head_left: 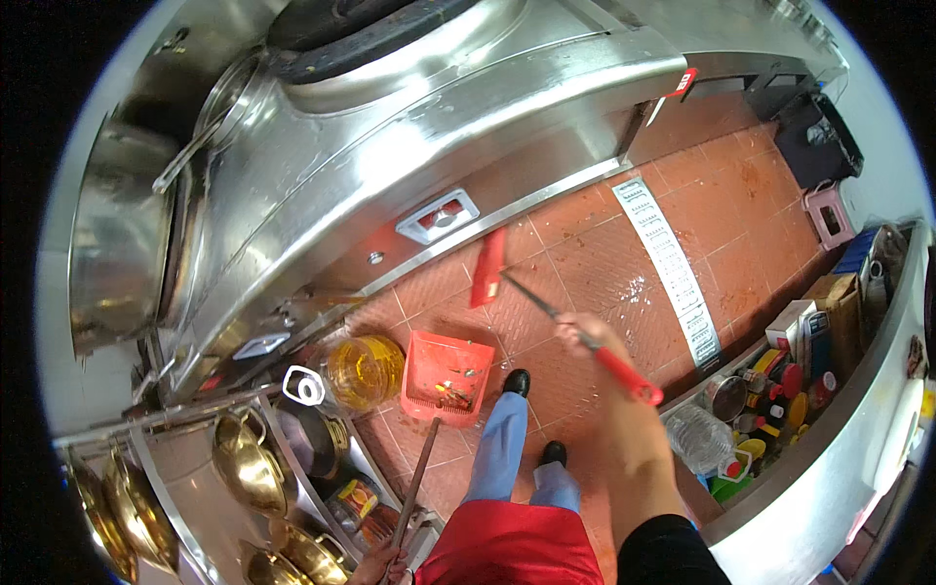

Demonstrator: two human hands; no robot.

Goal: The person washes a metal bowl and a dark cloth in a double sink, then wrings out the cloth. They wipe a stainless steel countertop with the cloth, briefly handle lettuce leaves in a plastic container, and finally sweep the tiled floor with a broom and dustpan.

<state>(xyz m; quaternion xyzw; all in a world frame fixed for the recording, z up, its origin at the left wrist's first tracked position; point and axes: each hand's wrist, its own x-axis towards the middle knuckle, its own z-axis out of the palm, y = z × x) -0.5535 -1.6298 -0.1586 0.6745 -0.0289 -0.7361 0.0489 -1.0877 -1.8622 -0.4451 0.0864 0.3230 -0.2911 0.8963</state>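
Note:
My right hand (590, 334) is closed round the dark handle of a red broom (621, 374). The broom's red head (487, 269) is over the floor tiles beside the base of the steel stove. At the lower edge, my left hand (378, 564) grips the brown pole (417, 478) of a red dustpan (434, 357). The dustpan lies on the floor in front of my feet, a short way from the broom head. Small mixed scraps (454, 392) are gathered near its toothed edge by the pole.
A large bottle of yellow oil (363, 374) stands left of the dustpan. Brass-coloured pots (249, 458) sit on a shelf at lower left. A metal drain strip (668, 268) crosses the tiles. Bottles and jars fill a shelf at right; a pink stool (828, 216) and black bin (817, 141) stand beyond.

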